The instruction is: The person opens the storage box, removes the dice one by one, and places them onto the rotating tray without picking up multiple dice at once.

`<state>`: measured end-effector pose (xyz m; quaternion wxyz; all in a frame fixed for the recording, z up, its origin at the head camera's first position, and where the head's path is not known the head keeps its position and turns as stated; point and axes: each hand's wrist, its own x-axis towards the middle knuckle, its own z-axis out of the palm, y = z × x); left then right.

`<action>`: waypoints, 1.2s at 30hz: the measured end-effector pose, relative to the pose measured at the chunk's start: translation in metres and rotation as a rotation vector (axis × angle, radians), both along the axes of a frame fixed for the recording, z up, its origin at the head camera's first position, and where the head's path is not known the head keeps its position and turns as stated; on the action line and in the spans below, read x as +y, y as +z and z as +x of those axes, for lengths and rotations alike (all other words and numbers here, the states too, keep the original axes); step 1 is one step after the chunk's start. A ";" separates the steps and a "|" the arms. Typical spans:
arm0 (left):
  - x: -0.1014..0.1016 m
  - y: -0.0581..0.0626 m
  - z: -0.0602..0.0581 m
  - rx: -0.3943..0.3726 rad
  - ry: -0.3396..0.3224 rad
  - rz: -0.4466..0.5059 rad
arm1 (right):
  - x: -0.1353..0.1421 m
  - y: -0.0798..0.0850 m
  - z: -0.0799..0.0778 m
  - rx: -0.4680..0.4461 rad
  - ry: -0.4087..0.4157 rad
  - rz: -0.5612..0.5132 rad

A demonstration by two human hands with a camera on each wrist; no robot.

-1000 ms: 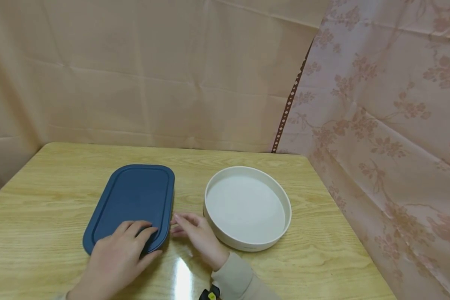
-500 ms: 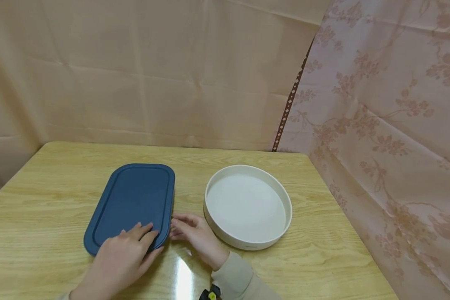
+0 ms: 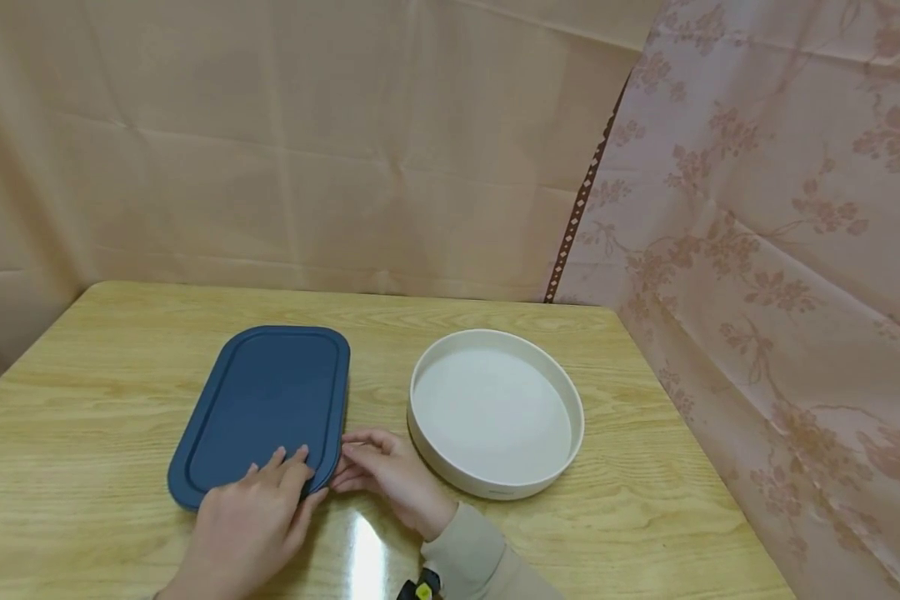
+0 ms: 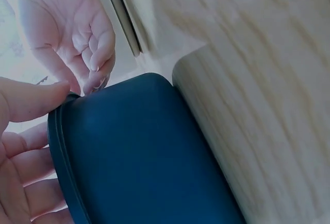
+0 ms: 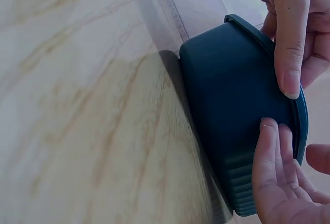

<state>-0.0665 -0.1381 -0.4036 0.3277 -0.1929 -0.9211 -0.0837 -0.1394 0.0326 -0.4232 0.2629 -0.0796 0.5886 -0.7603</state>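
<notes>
On the table (image 3: pixel 645 517), in the head view, the blue lid (image 3: pixel 285 383) lies left of the white dish (image 3: pixel 495 408), the left hand (image 3: pixel 251 515) spanning its near right corner, likely to steady it. Seen from the left wrist, thumb and fingers pinch the lid's rim. From the right wrist, the right hand (image 5: pixel 283 198) lays nearly straight fingers against the container (image 5: pixel 227 90) below, perhaps bracing it.
</notes>
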 end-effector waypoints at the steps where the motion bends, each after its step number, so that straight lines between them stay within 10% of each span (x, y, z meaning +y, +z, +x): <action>1: 0.001 0.001 0.000 0.000 0.003 0.005 | 0.000 0.000 0.000 -0.007 0.002 -0.004; 36: -0.005 0.042 0.015 0.102 0.031 0.226 | -0.009 0.001 -0.002 -0.037 -0.008 0.004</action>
